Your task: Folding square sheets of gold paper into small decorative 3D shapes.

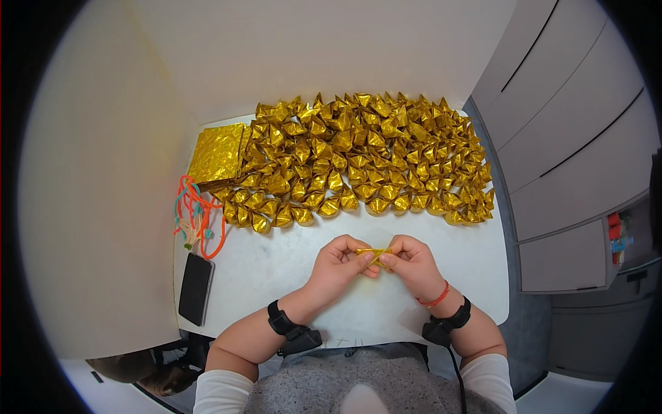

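Between my two hands is a small piece of gold foil paper (374, 253), partly folded and narrow. My left hand (340, 265) pinches its left end with thumb and fingers. The right end is pinched by my right hand (409, 264), the thumbs nearly meeting over the foil. Just beyond my hands, rows of folded gold paper ingots (358, 155) cover the far part of the white table (276, 259). A stack of flat gold foil sheets (217, 153) lies at the far left beside them.
A black phone (196, 289) lies at the table's left edge. Beyond it sits an orange and teal cord (205, 224) in loops. A pale wall (110, 172) borders the left side. Grey cabinets (558, 138) stand to the right, one drawer (562, 259) pulled out.
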The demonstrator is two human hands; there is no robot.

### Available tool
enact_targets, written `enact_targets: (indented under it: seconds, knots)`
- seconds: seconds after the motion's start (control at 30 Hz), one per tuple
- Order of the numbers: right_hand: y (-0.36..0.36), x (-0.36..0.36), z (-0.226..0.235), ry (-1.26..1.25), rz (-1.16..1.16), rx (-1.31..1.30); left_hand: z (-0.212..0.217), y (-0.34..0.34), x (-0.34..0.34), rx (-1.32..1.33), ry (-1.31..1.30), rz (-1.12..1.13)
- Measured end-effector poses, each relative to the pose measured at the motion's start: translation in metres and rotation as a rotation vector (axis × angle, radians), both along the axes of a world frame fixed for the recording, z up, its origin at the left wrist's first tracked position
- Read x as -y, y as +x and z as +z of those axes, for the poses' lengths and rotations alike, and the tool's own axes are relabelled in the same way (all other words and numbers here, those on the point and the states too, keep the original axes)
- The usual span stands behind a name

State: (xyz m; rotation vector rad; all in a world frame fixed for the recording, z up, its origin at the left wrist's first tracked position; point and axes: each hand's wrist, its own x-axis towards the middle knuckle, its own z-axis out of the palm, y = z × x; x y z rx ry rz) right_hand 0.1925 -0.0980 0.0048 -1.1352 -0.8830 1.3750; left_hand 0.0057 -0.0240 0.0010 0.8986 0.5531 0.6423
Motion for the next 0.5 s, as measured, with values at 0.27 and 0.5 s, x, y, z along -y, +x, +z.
enact_targets:
  seconds: [0.27, 0.5]
  knots:
    - [0.001, 0.005, -0.008, 0.051, -0.007, 0.191, 0.0, -0.001, -0.002, -0.048, -0.009, -0.067]
    - [-0.011, -0.005, 0.019, 0.407, -0.171, 0.736, 0.0, -0.006, -0.003, -0.158, 0.157, -0.022]
